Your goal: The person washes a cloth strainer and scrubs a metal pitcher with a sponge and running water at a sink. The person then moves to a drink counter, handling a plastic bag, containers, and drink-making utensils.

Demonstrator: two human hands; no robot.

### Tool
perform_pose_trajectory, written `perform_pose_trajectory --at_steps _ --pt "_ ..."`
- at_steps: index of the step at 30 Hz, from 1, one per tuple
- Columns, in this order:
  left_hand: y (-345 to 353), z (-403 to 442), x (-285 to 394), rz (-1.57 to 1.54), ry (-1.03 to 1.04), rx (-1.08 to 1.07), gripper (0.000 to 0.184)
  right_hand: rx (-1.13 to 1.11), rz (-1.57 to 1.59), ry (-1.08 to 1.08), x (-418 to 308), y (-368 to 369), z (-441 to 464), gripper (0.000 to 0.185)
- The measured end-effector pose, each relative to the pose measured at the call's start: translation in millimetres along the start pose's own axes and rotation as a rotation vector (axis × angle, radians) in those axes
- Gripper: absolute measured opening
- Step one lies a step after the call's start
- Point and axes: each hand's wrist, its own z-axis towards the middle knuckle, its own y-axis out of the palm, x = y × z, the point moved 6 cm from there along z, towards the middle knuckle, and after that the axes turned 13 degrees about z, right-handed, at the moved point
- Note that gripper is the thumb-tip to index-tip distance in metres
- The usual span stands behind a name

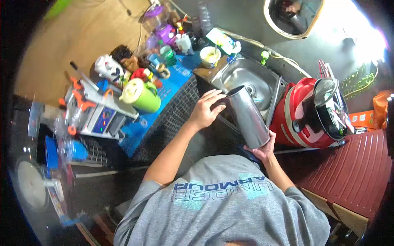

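A tall, shiny metal canister [247, 119] leans in front of my body, its dark open mouth up and to the left. My right hand [264, 149] supports it from below, with the fingers wrapped around the bottom end. Beside the mouth is my left hand [207, 110], its fingers stretched out and the thumb apart. The fingertips come close to the rim; whether they touch it I cannot tell. Just behind the canister lies a steel sink [242, 76] with a round drain.
A red dish container [293, 117] with a black pan stands right of the sink. On the blue-covered counter [170, 92] are a green pitcher [143, 97], cups and a white-and-orange device [100, 108]. A yellow-white tub [210, 56] sits at the sink's left corner. A maroon ridged surface [349, 172] lies right.
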Motion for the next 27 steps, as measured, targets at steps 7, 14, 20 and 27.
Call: perform_pose_trajectory --at_steps 7,14,20,27 --pt "94.1 42.2 -180.1 -0.061 -0.361 -0.139 0.022 0.241 0.071 -0.293 -73.6 11.7 74.1 0.07" --pt "146.8 167.1 -288.9 0.163 -0.446 -0.263 0.024 0.556 -0.02 -0.45 -133.4 18.5 129.1 0.073" --pt "250.9 234.9 -405.1 0.578 -0.269 -0.9 0.026 0.609 0.152 -0.47 -130.7 15.0 143.9 0.084" --pt "258.5 253.3 -396.9 0.645 -0.434 -1.046 0.029 0.682 0.179 -0.595 -110.9 41.5 151.7 0.074"
